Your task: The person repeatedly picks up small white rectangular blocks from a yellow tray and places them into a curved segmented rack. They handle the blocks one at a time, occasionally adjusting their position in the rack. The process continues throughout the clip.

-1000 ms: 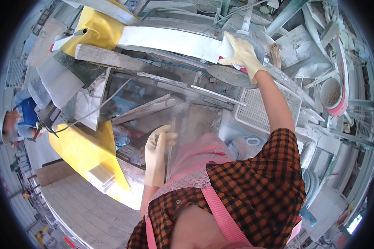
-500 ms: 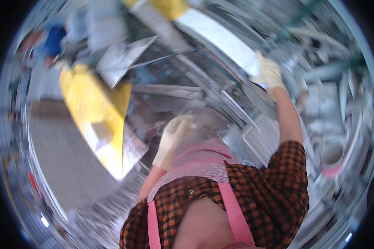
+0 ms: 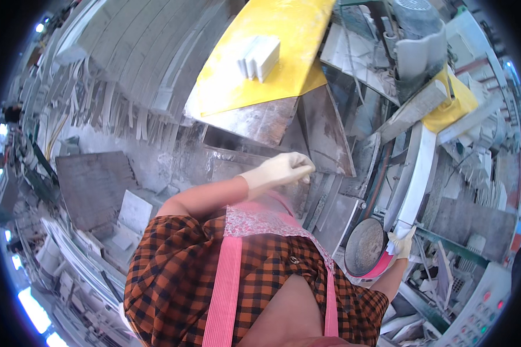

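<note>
My left hand (image 3: 281, 172), in a cream glove, hangs in front of my pink apron (image 3: 257, 221). Its fingers are curled in and nothing shows in them. Off to the right, my gloved right hand (image 3: 402, 243) is at the near end of a long white strip (image 3: 418, 184), thumb and fingers at either side of it; the grip is partly hidden. Close beside that hand is a round vessel (image 3: 366, 247) with a grey, rough inside and a pink side. Ahead, a small stack of white blocks (image 3: 259, 58) rests on a yellow sheet (image 3: 220, 87) over a board.
Long grey slats (image 3: 150, 52) are piled at the far left. A brown board (image 3: 95, 188) lies on the left. A motor-like machine (image 3: 417, 52) stands at the far right, and a button panel (image 3: 477, 312) at the lower right. Another yellow sheet (image 3: 454, 107) drapes the strip's far end.
The whole view has turned, so the yellow sheet with the blocks shifts from left to top middle. My right hand now appears lower right, still at the strip's end.
</note>
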`<state>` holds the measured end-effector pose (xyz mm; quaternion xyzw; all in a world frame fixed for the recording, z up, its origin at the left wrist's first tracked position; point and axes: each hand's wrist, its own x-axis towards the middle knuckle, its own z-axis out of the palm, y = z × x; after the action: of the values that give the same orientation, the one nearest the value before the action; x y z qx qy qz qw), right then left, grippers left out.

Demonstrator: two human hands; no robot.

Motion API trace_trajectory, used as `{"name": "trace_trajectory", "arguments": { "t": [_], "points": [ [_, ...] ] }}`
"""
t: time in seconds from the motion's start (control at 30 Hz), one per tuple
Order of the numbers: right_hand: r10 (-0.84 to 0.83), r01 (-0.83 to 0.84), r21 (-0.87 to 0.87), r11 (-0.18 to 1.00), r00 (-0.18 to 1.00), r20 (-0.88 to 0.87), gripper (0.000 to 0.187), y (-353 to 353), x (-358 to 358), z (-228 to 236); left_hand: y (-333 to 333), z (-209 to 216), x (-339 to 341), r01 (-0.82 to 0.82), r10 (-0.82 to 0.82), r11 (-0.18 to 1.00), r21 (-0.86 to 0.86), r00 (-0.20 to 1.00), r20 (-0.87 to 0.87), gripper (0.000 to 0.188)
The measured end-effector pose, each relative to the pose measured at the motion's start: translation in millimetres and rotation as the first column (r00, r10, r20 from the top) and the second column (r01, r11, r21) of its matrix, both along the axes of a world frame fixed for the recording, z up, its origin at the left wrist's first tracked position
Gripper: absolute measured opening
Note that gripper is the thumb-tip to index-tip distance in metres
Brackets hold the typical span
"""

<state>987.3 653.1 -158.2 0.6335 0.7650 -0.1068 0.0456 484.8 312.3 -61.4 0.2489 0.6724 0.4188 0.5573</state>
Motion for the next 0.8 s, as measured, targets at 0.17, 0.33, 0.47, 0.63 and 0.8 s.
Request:
{"name": "trace_trajectory", "arguments": {
  "t": [0.17,0.33,0.47,0.63,0.8],
  "points": [
    [-0.062,0.066,-0.031,0.997,0.99,0.123,0.129,0.8,-2.8,16.1,-31.6,-10.0,-17.2,-0.186,0.182,0.982,0.044,0.98,0.074,0.034],
    [-0.211,0.121,-0.187,0.975,0.777,-0.593,0.12,-13.4,11.5,8.2,-43.5,-18.8,-23.0,-0.292,0.283,0.953,0.078,0.953,0.108,0.033],
    [-0.116,-0.018,-0.142,0.99,0.473,-0.873,0.11,-50.6,-14.3,29.6,-27.8,-17.8,-22.0,-0.215,0.189,0.973,0.083,0.951,0.244,0.047],
    [0.329,-0.398,0.082,0.914,0.606,-0.725,0.12,-126.3,-170.9,87.1,22.8,3.8,-3.4,0.179,-0.206,0.974,0.135,0.954,0.219,0.066],
    [0.783,-0.712,0.331,0.619,0.532,-0.322,0.125,-207.5,-366.3,95.1,12.0,27.4,-15.2,0.216,-0.218,0.975,-0.043,0.925,-0.31,0.093]
  ]
}}
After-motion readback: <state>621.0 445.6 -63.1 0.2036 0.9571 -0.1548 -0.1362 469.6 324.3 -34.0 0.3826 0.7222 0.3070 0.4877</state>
